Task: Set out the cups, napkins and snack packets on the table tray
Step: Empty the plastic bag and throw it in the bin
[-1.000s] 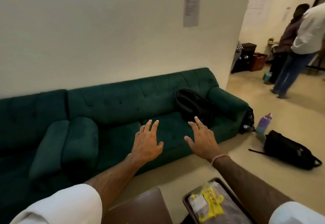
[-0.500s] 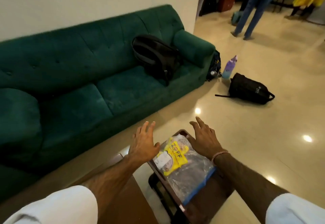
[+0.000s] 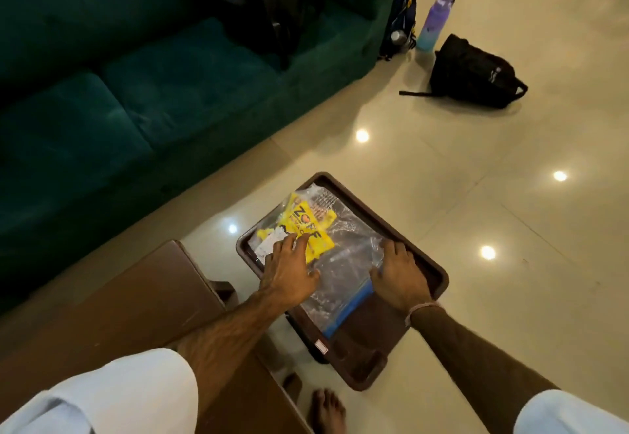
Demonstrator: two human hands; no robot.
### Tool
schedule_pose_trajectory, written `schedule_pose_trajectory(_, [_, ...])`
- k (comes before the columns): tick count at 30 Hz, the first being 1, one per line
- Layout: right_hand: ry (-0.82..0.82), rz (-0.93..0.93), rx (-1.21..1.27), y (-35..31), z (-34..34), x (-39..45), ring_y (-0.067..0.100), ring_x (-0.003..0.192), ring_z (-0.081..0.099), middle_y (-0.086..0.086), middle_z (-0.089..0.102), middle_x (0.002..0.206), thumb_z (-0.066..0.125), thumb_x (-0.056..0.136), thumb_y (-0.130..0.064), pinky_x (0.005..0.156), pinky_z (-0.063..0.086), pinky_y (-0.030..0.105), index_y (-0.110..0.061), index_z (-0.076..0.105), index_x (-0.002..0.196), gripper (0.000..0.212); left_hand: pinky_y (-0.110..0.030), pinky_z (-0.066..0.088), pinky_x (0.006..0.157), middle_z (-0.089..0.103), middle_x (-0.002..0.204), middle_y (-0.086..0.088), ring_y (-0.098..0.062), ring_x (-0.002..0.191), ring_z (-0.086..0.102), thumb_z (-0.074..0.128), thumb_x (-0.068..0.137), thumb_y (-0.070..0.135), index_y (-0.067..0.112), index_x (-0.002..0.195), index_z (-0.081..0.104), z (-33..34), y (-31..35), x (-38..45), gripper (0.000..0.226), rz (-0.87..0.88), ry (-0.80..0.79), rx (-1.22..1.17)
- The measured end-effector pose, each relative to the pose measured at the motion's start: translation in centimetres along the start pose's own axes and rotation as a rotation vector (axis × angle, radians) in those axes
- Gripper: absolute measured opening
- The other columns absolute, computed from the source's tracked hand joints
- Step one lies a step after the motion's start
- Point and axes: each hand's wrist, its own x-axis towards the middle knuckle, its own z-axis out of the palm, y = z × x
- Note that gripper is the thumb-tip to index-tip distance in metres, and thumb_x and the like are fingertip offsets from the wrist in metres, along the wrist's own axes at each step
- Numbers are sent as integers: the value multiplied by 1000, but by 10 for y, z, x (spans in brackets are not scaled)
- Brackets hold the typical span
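Observation:
A dark brown table tray [image 3: 367, 210] stands on the floor in front of me. On it lies a clear zip bag [image 3: 347, 263] with a blue seal, holding a yellow snack packet [image 3: 306, 226] and other items I cannot make out. My left hand [image 3: 289, 273] lies flat on the bag's left side, fingertips on the yellow packet. My right hand [image 3: 400, 275] rests on the bag's right edge beside the tray rim, fingers spread. No cups or napkins are visible outside the bag.
A brown wooden table [image 3: 119, 318] sits at my left. A green sofa [image 3: 136, 93] with a black backpack [image 3: 272, 1] fills the upper left. A purple bottle [image 3: 434, 21] and a black bag [image 3: 473, 72] stand on the tiled floor. My bare foot [image 3: 326, 413] is below the tray.
My view has tilted down from the sofa to the tray. Both hands have dropped from mid-air onto the zip bag.

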Motion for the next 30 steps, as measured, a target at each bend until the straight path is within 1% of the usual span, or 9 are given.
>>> schedule_pose_trajectory(7, [-12,411,802,16,55,-11,26,103,65,8,67,109,60,92,-15,98,51,48,-12,47,126,37,-53,32,111,19,161,-6,-30,143,24,63,85,43,24,152,26,41,-9,9,79,36,8,19])
schedule_pose_trajectory(12, [-36,615,1737,4,62,-3,17,70,58,10,59,83,37,89,12,103,49,47,1,54,119,36,-46,35,105,44,138,-4,-24,128,37,64,86,37,22,137,46,27,-22,23,56,49,285,-69])
schedule_pose_trajectory(14, [-158,633,1947,-1,64,2,20,68,65,14,61,85,34,91,14,87,56,36,-1,56,100,28,-46,37,103,47,135,-6,-26,125,40,62,87,31,20,132,51,15,-32,34,48,-9,392,-129])
schedule_pose_trajectory(16, [-193,671,1860,-9,69,9,16,62,66,17,58,84,33,94,12,56,58,22,-6,54,86,29,-43,36,101,52,134,-5,-25,123,43,58,92,28,20,130,53,4,-41,46,40,-89,405,-200])
schedule_pose_trajectory(18, [-223,579,1705,-22,74,18,17,63,62,16,60,85,42,95,10,49,55,24,-1,60,101,22,-44,41,100,59,131,-4,-26,121,50,52,97,28,19,130,55,-4,-49,58,34,-154,354,-229])
schedule_pose_trajectory(22, [-246,478,1592,-53,78,44,15,64,68,13,66,79,36,103,-2,59,57,24,3,57,104,22,-47,48,97,62,130,-6,-27,119,56,47,99,24,19,132,56,-11,-58,71,34,-155,258,-224])
schedule_pose_trajectory(25, [-167,437,1114,-70,73,65,36,122,54,31,57,123,31,105,-7,94,39,33,12,51,127,35,-45,51,97,65,130,2,-25,119,59,48,96,23,26,134,54,-11,-61,78,38,-207,147,-332])
schedule_pose_trajectory(28, [-84,397,1129,-86,67,78,28,96,55,17,54,98,56,95,-4,75,39,30,-5,64,91,9,-41,55,91,67,112,8,-21,108,63,64,83,32,30,136,50,-15,-61,82,55,-259,26,-475])
schedule_pose_trajectory(30, [-100,366,1135,-87,64,83,24,84,50,9,53,85,57,94,1,60,43,17,-15,51,68,30,-36,56,81,65,106,8,-19,102,63,72,71,36,27,136,48,-20,-61,85,70,-291,-47,-559])
